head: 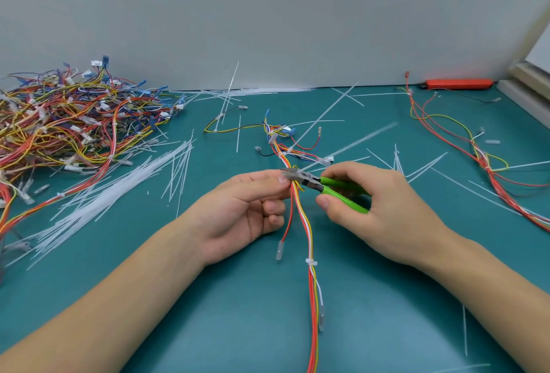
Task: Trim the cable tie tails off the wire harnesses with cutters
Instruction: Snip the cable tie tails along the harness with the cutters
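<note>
left hand [253, 205]: at the centre of the view, palm turned up, thumb and forefinger pinching the wire harness [300, 217] just below the cutting spot; the lower fingers curl loosely. the pinch appears meant to keep the wires steady and off the mat so the blades can reach the tie.
right hand [378, 208]: just toward 3 o'clock of the left hand, fingers and thumb wrapped round the green handles of the cutters [324, 185], squeezing them.
cutters: the metal nose points toward 9 o'clock and meets the harness right beside the left fingertips; how far the blades are closed cannot be told.
wire harness: red, white, yellow and orange wires run from 12 o'clock, between the two hands, down to 6 o'clock at the bottom edge. a white tie head [311, 262] lower on the bundle has no tail showing, so it seems already trimmed.
tie tail [354, 143]: a blurred pale strip slants from the cutter nose toward 1 o'clock; likely the tail being cut.
harness pile [68, 122]: a big tangle at 10 o'clock, well apart from the hands.
loose tails [119, 188]: white strips strewn at 9 o'clock and across the teal mat [208, 328].
second harness [482, 158]: red and yellow wires at 2 o'clock, lying alone.
orange tool [458, 83]: far back at 1 o'clock, against the wall.
</note>
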`<state>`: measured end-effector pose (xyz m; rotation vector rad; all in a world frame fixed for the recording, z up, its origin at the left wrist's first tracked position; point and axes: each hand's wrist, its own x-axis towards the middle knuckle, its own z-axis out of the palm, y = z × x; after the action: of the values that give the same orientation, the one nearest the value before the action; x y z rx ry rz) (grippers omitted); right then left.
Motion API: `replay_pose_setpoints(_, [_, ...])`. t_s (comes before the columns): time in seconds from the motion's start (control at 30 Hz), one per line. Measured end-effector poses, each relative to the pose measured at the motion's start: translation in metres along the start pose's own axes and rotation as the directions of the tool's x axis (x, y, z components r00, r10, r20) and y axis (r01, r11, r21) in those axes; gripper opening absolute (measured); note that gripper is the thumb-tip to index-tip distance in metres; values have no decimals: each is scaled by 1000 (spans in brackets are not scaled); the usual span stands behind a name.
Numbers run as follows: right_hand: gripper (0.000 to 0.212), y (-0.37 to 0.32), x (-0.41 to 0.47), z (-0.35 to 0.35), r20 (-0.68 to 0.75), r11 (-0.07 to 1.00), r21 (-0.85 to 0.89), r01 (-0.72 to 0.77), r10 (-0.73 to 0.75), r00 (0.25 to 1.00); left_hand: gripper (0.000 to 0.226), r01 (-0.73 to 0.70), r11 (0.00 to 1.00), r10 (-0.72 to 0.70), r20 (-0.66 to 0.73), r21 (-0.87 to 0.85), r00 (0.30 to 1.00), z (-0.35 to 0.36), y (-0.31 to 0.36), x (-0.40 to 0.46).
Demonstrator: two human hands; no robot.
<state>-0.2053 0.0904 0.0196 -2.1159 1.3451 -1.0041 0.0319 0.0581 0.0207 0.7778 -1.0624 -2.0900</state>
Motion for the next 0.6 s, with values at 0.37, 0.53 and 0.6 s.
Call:
replay_pose_setpoints(0.37, [34,0,0,-2,-17,999,-34,-13,12,1000,22,-2,1000,2,11,7,1000,1,1,0])
replay_pose_setpoints(0.53, [31,-1,0,-2,-25,999,-29,-21,20,999,22,-5,1000,5,4,1,1000,1,0,0])
replay_pose_setpoints(0.6, [23,-2,0,-2,-22,999,-1,-34,34,999,23,-7,1000,7,4,2,1000,1,0,0])
